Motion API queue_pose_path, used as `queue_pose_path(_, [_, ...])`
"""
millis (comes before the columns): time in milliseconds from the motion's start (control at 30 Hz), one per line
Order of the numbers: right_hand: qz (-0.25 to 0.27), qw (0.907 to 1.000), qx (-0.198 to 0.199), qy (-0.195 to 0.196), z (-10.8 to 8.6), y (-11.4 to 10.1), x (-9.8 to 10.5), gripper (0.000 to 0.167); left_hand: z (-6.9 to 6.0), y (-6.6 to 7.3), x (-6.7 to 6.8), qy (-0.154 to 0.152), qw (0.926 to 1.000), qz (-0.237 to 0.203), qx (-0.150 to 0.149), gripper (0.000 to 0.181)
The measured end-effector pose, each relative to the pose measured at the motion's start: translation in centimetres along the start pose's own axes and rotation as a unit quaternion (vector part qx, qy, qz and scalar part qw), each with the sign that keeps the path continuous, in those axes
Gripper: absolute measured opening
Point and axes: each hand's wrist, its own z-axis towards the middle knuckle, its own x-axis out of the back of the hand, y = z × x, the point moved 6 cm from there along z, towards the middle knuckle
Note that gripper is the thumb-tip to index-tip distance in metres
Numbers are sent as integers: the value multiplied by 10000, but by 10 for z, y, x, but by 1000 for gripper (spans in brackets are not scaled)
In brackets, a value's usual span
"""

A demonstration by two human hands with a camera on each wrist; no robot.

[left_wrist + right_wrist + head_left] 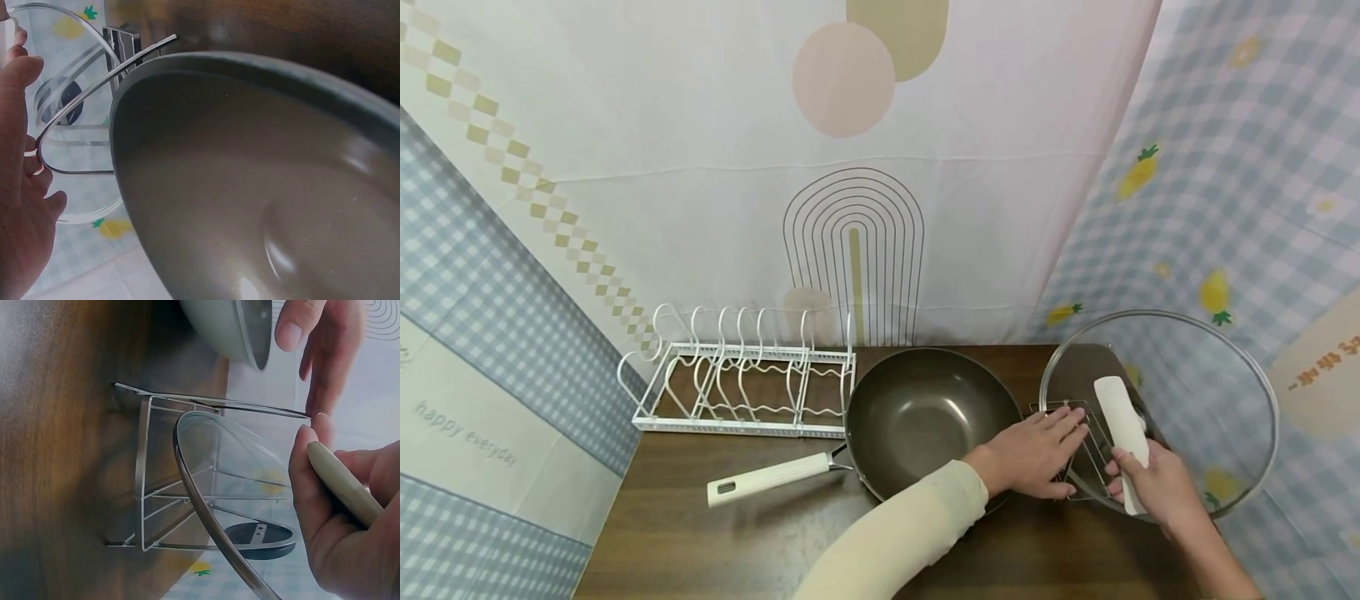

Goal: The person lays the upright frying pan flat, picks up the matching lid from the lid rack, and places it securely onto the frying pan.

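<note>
A large clear glass lid (1210,400) with a metal rim stands tilted in a small wire rack (142,469) on the table. My right hand (1165,492) grips the lid's long white handle (1122,421), thumb and fingers around it. My left hand (1037,454) reaches across with its fingers extended over the rack; in the right wrist view its fingertips touch the rack's top wire. Just left of it sits a dark deep frying pan (925,417), its cream handle (767,479) pointing left. A dark oval piece (259,540) shows near the lid's glass.
A white wire pan rack (737,429) with several curved dividers stands at the back left, close to the pan. Everything rests on a brown wooden table (700,550). Patterned cloths (715,242) hang behind and at both sides; the lid's right part is close to the checked cloth.
</note>
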Motion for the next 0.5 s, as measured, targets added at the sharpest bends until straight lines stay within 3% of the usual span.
queue_pose_path(500, [-63, 9983, 497, 292, -8, -14, 19, 34, -1, -3, 10, 154, 9998, -34, 73, 91])
